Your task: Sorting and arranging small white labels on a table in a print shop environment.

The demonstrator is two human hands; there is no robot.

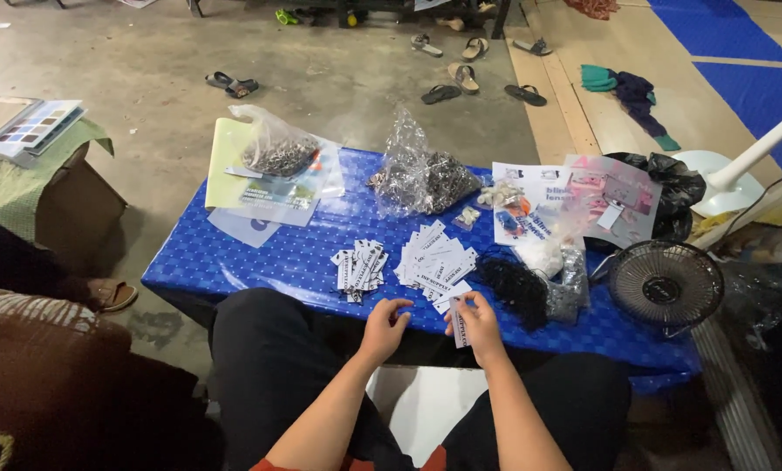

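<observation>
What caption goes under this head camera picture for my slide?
Right hand holds a white paper tag, left hand close beside, above a blue checked table.

Both hands, right hand (pixel 474 323) pinching a white tag (pixel 459 324), left hand (pixel 385 321) beside it.

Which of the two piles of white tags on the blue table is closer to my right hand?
The larger, fanned-out pile of white tags, right of the smaller stack. It lies just above your right hand, which holds one tag.
</observation>
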